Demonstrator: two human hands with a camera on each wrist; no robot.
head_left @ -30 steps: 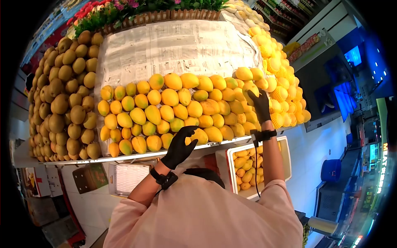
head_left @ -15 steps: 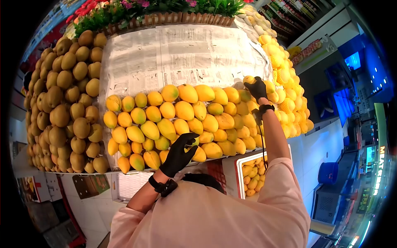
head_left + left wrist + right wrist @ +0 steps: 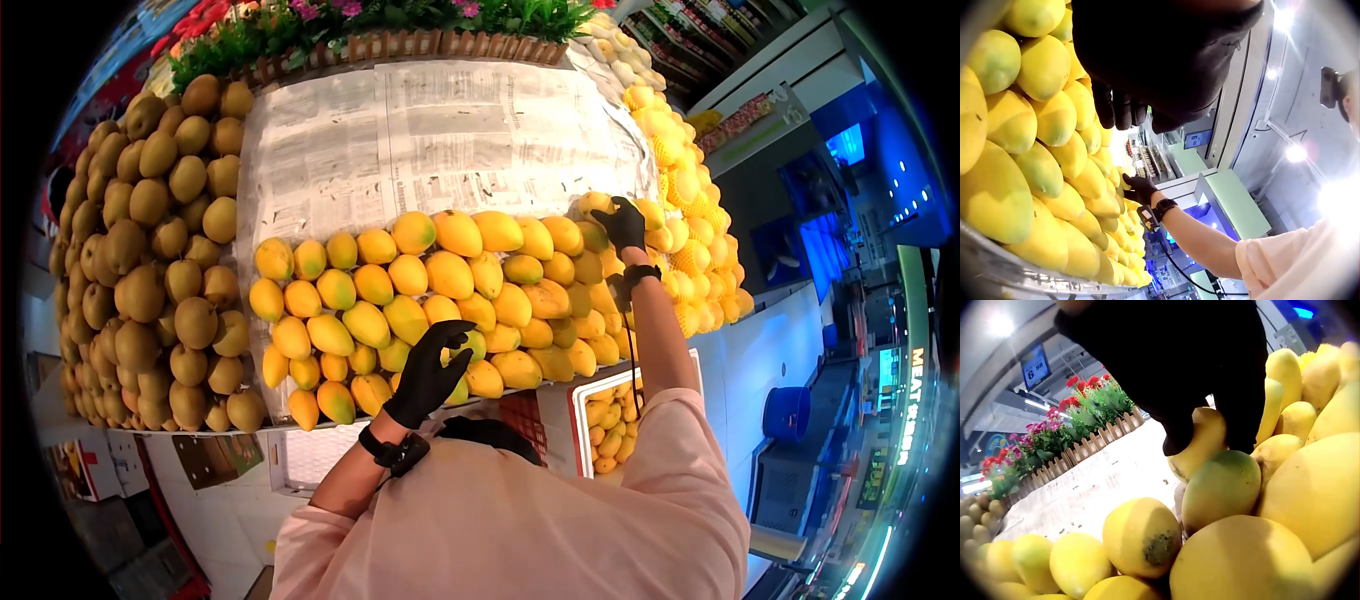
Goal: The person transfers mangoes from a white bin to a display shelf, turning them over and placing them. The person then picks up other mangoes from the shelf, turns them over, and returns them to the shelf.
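Black-gloved, my right hand (image 3: 622,224) pinches a yellow mango (image 3: 592,204) at the back right of the mango rows, beside the newspaper. In the right wrist view, thumb and fingers straddle this mango (image 3: 1207,440), which sits right behind a greener mango (image 3: 1222,487). My left hand (image 3: 430,375), gloved in black too, hovers over the front rows of mangoes (image 3: 405,318), its fingers loosely curved and holding nothing. From the left wrist, the same hand (image 3: 1154,62) appears dark above the stacked mangoes (image 3: 1041,169).
Printed newspaper (image 3: 440,135) covers the stand behind the mangoes. Brown round fruit (image 3: 140,290) is piled at left, net-wrapped yellow fruit (image 3: 690,215) at right. A small wooden fence (image 3: 420,45) with flowers edges the back. Below stands a white-rimmed box (image 3: 580,430) of mangoes.
My right hand has reached further back, carrying a mango to the rear edge of the rows. The left hand hovers as before over the front rows. The head view has shifted slightly.
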